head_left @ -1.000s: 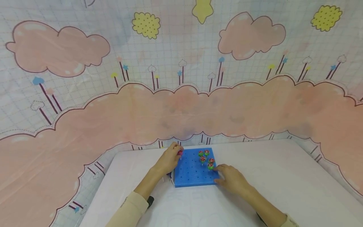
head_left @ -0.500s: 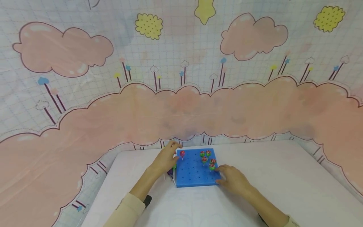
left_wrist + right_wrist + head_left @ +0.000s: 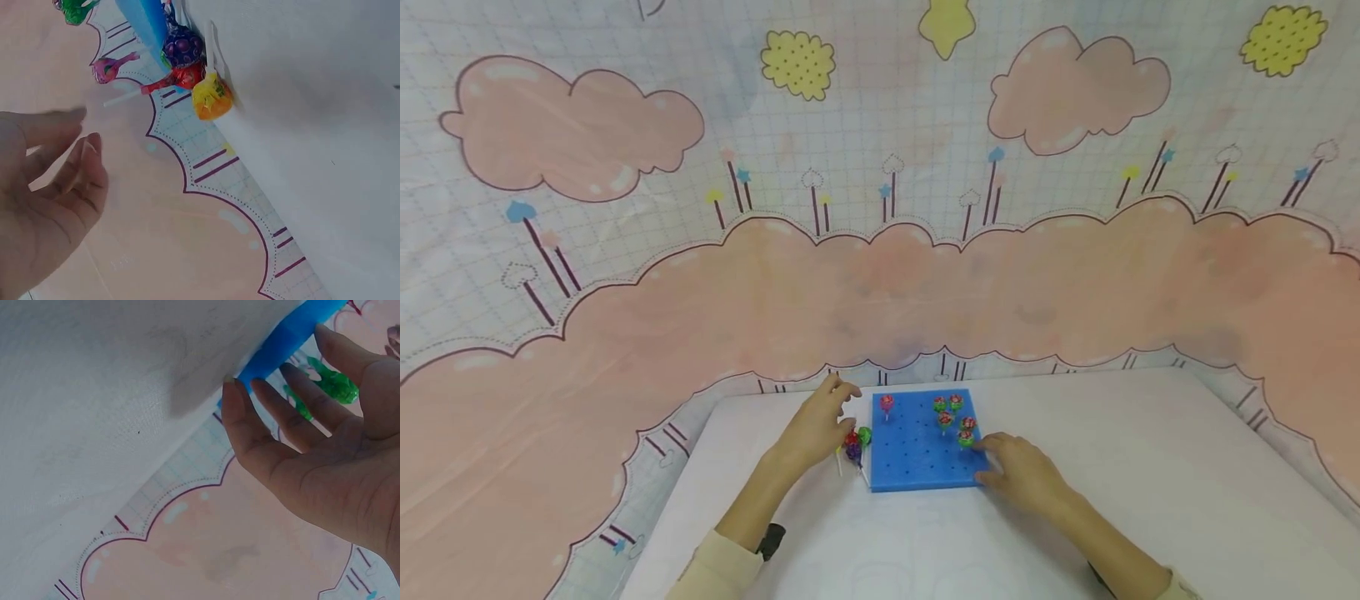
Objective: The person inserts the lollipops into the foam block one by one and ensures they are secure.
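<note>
Just beside my left hand (image 3: 816, 425), its fingers loose and holding nothing, loose lollipops (image 3: 856, 442) lie on the worktop (image 3: 1150, 467) against the blue board (image 3: 917, 458). My right hand (image 3: 1022, 475) rests flat-fingered on the board's near corner. Light, brittle sweets, I judge; pinch the thin stick (image 3: 128, 97).

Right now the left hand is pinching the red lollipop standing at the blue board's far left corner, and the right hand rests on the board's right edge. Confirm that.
Not quite. In the head view the left hand is open and holds nothing; it is apart from the red lollipop, which stands alone in the blue board. The right hand does rest at the board's right edge.
</note>
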`<state>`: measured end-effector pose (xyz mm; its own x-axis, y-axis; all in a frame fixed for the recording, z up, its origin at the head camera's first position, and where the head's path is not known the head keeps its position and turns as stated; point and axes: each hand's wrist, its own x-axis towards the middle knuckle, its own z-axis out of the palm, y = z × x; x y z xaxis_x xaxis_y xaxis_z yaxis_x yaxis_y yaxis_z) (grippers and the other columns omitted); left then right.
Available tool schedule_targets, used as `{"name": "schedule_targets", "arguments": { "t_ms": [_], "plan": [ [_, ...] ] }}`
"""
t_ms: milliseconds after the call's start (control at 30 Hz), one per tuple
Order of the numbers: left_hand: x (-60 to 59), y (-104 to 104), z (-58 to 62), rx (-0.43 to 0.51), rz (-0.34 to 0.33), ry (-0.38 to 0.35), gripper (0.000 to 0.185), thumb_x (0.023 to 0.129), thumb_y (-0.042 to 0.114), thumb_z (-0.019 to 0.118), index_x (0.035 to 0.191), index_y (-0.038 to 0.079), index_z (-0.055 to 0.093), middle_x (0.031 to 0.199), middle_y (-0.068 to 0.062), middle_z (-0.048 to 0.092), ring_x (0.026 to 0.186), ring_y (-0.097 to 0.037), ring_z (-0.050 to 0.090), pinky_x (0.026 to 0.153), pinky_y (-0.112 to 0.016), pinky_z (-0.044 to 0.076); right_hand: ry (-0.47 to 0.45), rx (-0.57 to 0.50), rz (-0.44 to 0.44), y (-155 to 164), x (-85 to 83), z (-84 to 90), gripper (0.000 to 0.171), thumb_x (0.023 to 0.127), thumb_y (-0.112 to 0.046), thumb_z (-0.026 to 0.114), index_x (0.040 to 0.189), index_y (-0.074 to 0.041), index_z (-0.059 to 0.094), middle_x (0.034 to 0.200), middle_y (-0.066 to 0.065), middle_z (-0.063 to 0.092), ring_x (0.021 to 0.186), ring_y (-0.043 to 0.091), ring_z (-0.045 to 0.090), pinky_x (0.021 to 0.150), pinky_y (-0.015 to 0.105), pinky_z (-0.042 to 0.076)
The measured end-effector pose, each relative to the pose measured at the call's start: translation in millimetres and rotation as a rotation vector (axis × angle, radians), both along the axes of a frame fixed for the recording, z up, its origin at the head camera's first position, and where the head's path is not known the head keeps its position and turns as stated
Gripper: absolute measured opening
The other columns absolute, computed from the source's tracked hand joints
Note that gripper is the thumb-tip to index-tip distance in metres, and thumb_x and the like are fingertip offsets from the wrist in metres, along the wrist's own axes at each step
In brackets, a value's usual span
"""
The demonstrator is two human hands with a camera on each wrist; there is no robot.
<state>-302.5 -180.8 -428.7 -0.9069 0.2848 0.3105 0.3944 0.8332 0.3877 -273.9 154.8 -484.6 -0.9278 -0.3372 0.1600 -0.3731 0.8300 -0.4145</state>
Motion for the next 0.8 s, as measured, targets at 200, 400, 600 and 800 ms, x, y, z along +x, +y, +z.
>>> {"name": "schedule_targets", "arguments": {
  "t_ms": [200,400,600,800],
  "plan": [
    [4.2,-7,-3.4,-0.133,0.048,-0.058,0.029,0.095,-0.004,0.068,0.122,0.006,0.068,0.110,-0.007,0.059,0.098,-0.024,0.067,0.090,-0.041,0.061,0.004,0.002,-0.011,2,-1.8,-0.8,0.041,0.088,-0.025,0.085,0.124,-0.009,0.074,0.132,0.015,0.069,0.126,0.041,0.062,0.105,0.059,0.051],
    [2.7,-11,-16.4,-0.170,0.059,-0.139,0.027,0.095,0.006,0.074,0.121,0.005,0.069,0.108,-0.006,0.057,0.083,-0.018,0.059,0.080,-0.039,0.060,-0.007,-0.002,-0.015,2,-2.4,-0.4,0.041,0.088,-0.024,0.085,0.125,-0.009,0.074,0.133,0.015,0.069,0.127,0.041,0.062,0.106,0.060,0.050],
    [1.2,-13,-25.1,-0.186,0.085,-0.156,0.025,0.095,0.008,0.075,0.119,0.003,0.070,0.108,-0.008,0.060,0.085,-0.020,0.061,0.085,-0.042,0.061,-0.007,0.008,-0.007,1,-1.8,-1.2,0.041,0.088,-0.025,0.085,0.125,-0.009,0.073,0.133,0.016,0.068,0.126,0.041,0.062,0.105,0.060,0.050],
    [-0.4,-14,-30.9,-0.206,0.095,-0.179,0.025,0.095,0.009,0.075,0.119,0.003,0.069,0.108,-0.011,0.063,0.091,-0.024,0.065,0.092,-0.048,0.060,-0.005,0.010,-0.013,0,-1.2,-2.3,0.042,0.088,-0.026,0.085,0.125,-0.010,0.074,0.134,0.015,0.068,0.127,0.040,0.062,0.106,0.060,0.050]
  ]
}}
